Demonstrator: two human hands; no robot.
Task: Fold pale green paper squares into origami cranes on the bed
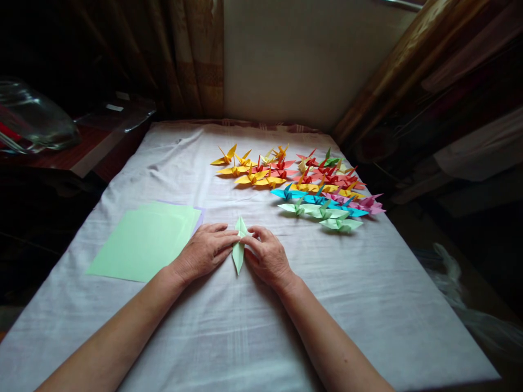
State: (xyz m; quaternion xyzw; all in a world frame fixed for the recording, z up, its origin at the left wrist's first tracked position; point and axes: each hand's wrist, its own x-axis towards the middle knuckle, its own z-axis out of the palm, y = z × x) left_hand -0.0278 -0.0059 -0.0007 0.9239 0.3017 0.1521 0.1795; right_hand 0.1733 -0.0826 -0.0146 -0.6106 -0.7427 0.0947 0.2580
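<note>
left hand (204, 251) grip pinched on folded green paper (238, 253) | right hand (267, 256) grip likewise | paper cranes (302, 185) beyond

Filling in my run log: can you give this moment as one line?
left hand: pressing folded green paper | right hand: pressing it too | left: green sheets | beyond: paper cranes

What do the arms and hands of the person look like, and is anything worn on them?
Both forearms are bare up to the lower picture edge: no sleeves show. The left hand and the right hand wear no gloves, and I see no rings, watch or bracelet. The fingers are bare, with short nails.
</note>
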